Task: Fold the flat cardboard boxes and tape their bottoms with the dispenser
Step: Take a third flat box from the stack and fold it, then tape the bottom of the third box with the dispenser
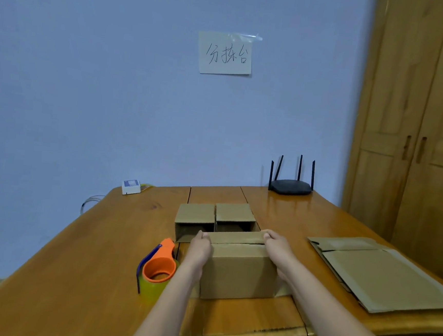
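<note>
Two bare forearms are showing in the head view, each one entering from the lower edge and narrowing toward the wrist. The left hand point(199, 247) and the right hand point(278, 243) are showing no gloves, rings, watch or bands. No sleeve is appearing on either arm: both are uncovered from the frame's edge to the fingers. The fingers are appearing short and rounded at the tips; the nails are too small to make out. No other part of the person is showing.

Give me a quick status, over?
Both hands pressing flaps shut on the box. Tape dispenser waiting at left. Nothing in the way.
</note>
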A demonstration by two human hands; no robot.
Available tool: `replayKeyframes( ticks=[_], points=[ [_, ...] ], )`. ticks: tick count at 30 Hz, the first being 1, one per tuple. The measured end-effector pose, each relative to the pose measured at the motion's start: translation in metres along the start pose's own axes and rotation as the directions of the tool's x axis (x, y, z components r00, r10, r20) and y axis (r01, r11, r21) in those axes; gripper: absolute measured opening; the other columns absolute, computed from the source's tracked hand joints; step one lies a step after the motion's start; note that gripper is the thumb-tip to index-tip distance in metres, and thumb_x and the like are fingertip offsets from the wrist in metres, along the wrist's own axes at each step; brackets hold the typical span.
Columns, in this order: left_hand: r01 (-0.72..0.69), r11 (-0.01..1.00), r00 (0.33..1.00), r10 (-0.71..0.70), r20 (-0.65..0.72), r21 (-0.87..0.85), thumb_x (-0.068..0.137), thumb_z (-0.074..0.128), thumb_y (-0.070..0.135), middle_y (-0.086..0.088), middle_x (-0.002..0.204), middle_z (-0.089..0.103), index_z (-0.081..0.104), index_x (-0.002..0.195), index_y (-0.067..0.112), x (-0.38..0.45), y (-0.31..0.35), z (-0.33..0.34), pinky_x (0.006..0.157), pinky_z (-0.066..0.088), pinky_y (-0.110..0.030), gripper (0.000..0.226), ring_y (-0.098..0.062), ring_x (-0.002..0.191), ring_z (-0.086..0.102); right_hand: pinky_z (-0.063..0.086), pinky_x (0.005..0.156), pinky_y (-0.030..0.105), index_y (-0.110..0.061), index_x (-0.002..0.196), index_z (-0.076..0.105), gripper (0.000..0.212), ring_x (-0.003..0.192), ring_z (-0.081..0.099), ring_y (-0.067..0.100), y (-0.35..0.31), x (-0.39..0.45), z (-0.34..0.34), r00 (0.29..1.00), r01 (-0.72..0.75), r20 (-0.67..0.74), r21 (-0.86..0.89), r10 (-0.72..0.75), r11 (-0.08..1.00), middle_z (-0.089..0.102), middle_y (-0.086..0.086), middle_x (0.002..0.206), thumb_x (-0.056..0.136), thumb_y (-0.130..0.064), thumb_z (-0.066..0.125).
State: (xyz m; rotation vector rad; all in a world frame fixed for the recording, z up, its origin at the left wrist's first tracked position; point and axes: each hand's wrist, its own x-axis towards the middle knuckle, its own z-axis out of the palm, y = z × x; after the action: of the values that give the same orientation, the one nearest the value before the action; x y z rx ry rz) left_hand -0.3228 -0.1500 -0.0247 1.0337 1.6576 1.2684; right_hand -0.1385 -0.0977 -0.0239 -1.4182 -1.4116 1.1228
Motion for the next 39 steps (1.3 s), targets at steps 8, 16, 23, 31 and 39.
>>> replayKeyframes(
  ticks=[8,16,23,31,39],
  points=[
    [0.032,0.999,0.998,-0.031,-0.047,0.012,0.104,0.035,0.015,-0.012,0.148,0.043,0.039,0.148,0.011,0.007,0.002,0.003,0.114,0.029,-0.044,0.044,-0.031,0.137,0.037,0.041,0.107,0.041,-0.017,0.131,0.061,0.032,0.123,0.049,0.027,-0.002,0.005,0.0,0.997,-0.05,-0.059,0.04,0.053,0.998,0.056,0.008,0.134,0.105,-0.019,0.043],
    [-0.025,0.896,0.997,0.057,-0.058,0.443,0.1,0.033,0.016,-0.018,0.141,0.047,0.046,0.138,-0.001,0.01,0.008,-0.001,0.106,0.041,-0.043,0.043,-0.036,0.126,0.049,0.046,0.091,0.035,-0.009,0.135,0.051,0.035,0.111,0.057,0.027,-0.012,0.007,0.003,0.998,0.039,-0.026,-0.497,-0.06,0.867,0.059,0.012,0.125,0.105,-0.018,0.037],
    [-0.187,0.416,0.967,0.239,0.092,0.89,0.103,0.014,0.041,-0.007,0.162,0.019,0.024,0.153,0.014,0.022,0.051,-0.021,0.119,0.004,-0.06,0.058,-0.028,0.149,0.015,0.037,0.109,0.044,-0.011,0.129,0.054,0.033,0.12,0.054,0.03,-0.072,-0.001,0.002,0.943,0.238,0.114,-0.888,-0.312,0.395,0.059,0.01,0.128,0.104,-0.025,0.039],
    [-0.105,0.18,0.949,0.312,0.044,0.978,0.103,0.012,0.048,-0.005,0.163,0.016,0.019,0.155,0.018,0.026,0.101,-0.075,0.117,0.015,-0.058,0.061,-0.027,0.15,0.012,0.037,0.106,0.046,-0.013,0.154,0.027,0.065,0.138,0.039,0.033,-0.128,0.007,0.044,0.898,0.385,0.286,-0.879,-0.335,0.282,0.035,0.013,0.156,0.104,-0.054,0.023],
    [0.043,0.165,0.967,0.243,-0.083,0.985,0.102,0.016,0.048,-0.007,0.161,0.021,0.026,0.153,0.016,0.015,0.066,-0.142,0.117,0.011,-0.06,0.061,-0.027,0.148,0.018,0.041,0.107,0.049,-0.011,0.147,0.041,0.065,0.138,0.04,0.038,-0.13,-0.007,0.129,0.867,0.471,0.367,-0.824,-0.337,0.315,0.045,0.015,0.149,0.101,-0.056,0.032]
  ],
)
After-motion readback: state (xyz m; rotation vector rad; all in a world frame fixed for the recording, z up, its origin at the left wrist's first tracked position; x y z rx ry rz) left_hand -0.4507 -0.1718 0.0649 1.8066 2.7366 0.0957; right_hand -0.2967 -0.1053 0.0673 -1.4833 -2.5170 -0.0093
